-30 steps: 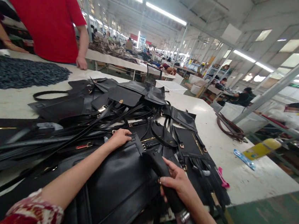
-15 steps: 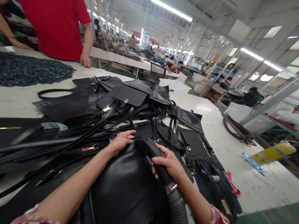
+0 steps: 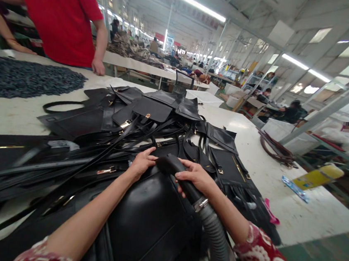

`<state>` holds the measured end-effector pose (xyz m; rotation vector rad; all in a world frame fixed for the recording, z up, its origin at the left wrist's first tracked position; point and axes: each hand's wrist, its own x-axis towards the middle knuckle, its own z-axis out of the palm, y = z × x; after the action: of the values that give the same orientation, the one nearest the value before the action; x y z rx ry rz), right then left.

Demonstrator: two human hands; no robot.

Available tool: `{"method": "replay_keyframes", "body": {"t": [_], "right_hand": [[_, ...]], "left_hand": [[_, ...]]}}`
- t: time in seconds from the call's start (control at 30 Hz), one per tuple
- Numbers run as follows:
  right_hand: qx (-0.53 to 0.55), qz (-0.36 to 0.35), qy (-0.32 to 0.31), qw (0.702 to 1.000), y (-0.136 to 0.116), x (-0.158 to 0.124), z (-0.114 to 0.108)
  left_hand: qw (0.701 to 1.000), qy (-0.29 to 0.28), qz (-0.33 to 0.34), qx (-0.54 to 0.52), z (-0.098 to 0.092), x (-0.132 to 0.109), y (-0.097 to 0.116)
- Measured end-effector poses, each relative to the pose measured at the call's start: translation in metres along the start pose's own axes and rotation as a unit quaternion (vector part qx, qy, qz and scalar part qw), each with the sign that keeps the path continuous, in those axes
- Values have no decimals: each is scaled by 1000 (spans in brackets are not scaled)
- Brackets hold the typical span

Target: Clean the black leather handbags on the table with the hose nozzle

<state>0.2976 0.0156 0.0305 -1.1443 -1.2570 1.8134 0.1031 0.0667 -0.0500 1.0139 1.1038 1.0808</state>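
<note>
In my right hand (image 3: 196, 178) is the black handle (image 3: 187, 188) of a vacuum hose, its fingers wrapped round the bent upper part. A metal clamp joins it to the ribbed grey hose (image 3: 218, 234) running down to the bottom edge. The nozzle end lies at the upper edge of a large, smooth black leather bag (image 3: 147, 215). Just left of the nozzle, my left hand (image 3: 142, 163) rests at the bag's far edge, its visible fingers stretched out and apart. My left thumb is hidden. Straps and gold buckles of other black bags lie around both hands.
Black bags (image 3: 156, 110) cover much of the white table (image 3: 259, 181). A heap of small dark pieces (image 3: 27, 79) lies left, beside a person in a red shirt (image 3: 58, 18). Right stand a yellow roll (image 3: 321, 178), a blue packet (image 3: 294, 189) and coiled brown straps (image 3: 277, 149).
Both my hands and the nozzle have shifted slightly up in the picture. The hose now swings a little further right. My left index finger is raised higher.
</note>
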Motion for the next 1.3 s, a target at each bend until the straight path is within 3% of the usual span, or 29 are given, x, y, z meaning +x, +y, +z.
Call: {"method": "replay_keyframes", "body": {"t": [0.17, 0.37, 0.57, 0.73, 0.87, 0.97, 1.3], "right_hand": [[15, -19, 22, 999, 6, 11, 5], [6, -14, 2, 1000, 8, 0, 8], [14, -57, 56, 997, -8, 11, 3], [2, -51, 70, 996, -3, -44, -17], [6, -5, 74, 997, 26, -100, -24], [20, 20, 68, 997, 45, -118, -21], [25, 10, 58, 998, 55, -84, 1]], "left_hand": [[1000, 19, 19, 3, 1, -2, 0], [999, 23, 39, 9, 1, -2, 0], [999, 15, 40, -32, -2, -3, -1], [994, 26, 49, 90, 2, -1, -1], [986, 30, 34, 162, 5, 6, -4], [980, 44, 31, 192, 5, 11, -5], [977, 45, 36, 205, 4, 12, -2]]}}
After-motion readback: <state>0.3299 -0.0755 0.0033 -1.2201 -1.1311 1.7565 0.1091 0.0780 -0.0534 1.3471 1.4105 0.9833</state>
